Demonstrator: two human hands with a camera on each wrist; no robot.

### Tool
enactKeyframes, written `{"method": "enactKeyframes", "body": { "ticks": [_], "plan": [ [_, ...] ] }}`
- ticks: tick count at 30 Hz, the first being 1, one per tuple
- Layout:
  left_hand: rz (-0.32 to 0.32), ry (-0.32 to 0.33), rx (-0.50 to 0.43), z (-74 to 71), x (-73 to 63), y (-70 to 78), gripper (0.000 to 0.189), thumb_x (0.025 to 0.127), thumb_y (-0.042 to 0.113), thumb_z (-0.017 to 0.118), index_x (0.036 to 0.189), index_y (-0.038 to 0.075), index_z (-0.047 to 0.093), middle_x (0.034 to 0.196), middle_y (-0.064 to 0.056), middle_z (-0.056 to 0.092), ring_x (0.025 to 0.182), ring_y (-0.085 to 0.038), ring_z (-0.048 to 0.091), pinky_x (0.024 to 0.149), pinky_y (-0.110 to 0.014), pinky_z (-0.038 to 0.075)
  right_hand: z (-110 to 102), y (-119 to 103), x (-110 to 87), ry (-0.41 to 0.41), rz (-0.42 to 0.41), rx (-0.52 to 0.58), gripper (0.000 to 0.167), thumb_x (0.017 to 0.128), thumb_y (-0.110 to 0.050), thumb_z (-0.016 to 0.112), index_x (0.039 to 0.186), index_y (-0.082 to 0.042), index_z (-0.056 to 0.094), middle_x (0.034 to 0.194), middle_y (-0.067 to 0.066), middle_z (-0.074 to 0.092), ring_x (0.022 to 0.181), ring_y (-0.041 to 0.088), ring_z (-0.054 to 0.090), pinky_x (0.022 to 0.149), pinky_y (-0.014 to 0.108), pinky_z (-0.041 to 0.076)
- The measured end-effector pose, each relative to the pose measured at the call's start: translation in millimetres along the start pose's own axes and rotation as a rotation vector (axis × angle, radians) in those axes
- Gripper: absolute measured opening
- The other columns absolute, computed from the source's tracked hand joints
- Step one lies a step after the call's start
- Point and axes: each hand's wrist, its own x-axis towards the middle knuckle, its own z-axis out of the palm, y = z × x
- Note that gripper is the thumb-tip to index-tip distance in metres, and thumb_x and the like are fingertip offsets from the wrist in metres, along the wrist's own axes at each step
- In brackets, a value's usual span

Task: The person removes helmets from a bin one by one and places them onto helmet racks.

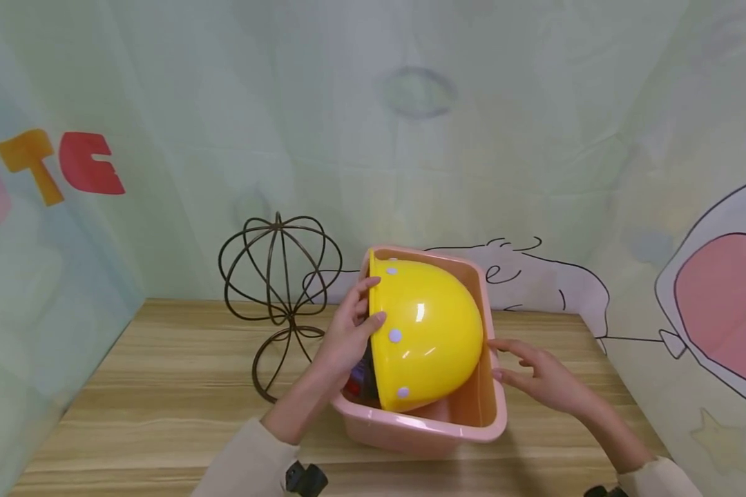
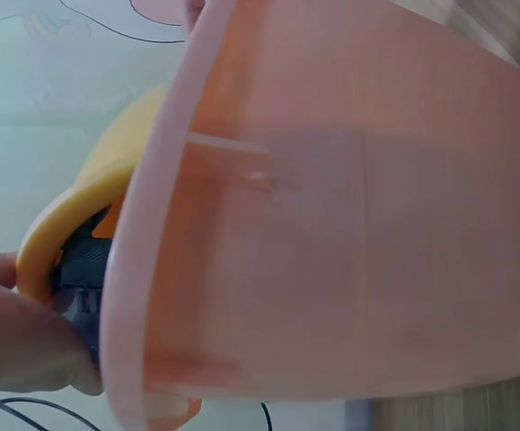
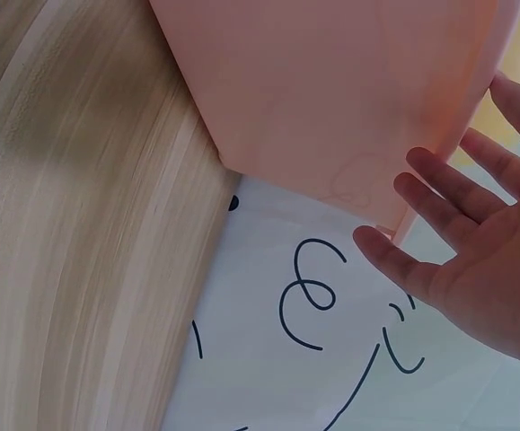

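Observation:
A yellow safety helmet (image 1: 438, 324) with pale round studs lies on its side in a pink plastic bin (image 1: 404, 433), its open side facing left. My left hand (image 1: 343, 342) grips the helmet's rim, with fingertips and thumb at the edge. In the left wrist view, dark straps (image 2: 84, 263) show inside the helmet, partly hidden by the bin wall. My right hand (image 1: 543, 381) is at the bin's right rim, fingertips right at the edge. The right wrist view shows its fingers (image 3: 453, 193) spread and fairly straight beside the bin's outer wall.
Left of the bin stands a dark wire stand (image 1: 291, 317) with a round cage top and a ring base. Everything rests on a wood-grain table (image 1: 161, 386). A printed curtain (image 1: 323, 124) hangs close behind and on both sides.

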Motion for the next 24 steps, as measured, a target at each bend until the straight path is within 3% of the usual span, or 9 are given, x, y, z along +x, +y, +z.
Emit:
{"method": "enactKeyframes", "body": {
  "ticks": [12, 24],
  "plan": [
    [0.042, 0.014, -0.165, -7.9, -7.7, 23.7, 0.046, 0.094, 0.001, 0.045, 0.134, 0.021, 0.037, 0.124, -0.013, 0.051, 0.104, -0.027, 0.056, 0.086, -0.039, 0.048, 1.2, 2.1, -0.6, 0.013, -0.032, -0.002, 0.050, 0.089, -0.033, 0.058, 0.129, -0.005, 0.048, 0.129, 0.014, 0.051, 0.118, 0.037, 0.044, 0.087, 0.058, 0.041],
    [0.120, 0.018, -0.225, -8.6, -12.6, 35.6, 0.043, 0.095, 0.001, 0.042, 0.135, 0.018, 0.036, 0.123, -0.014, 0.052, 0.101, -0.027, 0.057, 0.085, -0.036, 0.049, 1.1, 1.5, -1.2, 0.011, -0.027, 0.012, 0.053, 0.089, -0.034, 0.059, 0.131, -0.005, 0.046, 0.129, 0.015, 0.050, 0.118, 0.038, 0.044, 0.087, 0.059, 0.040]
  ]
}}
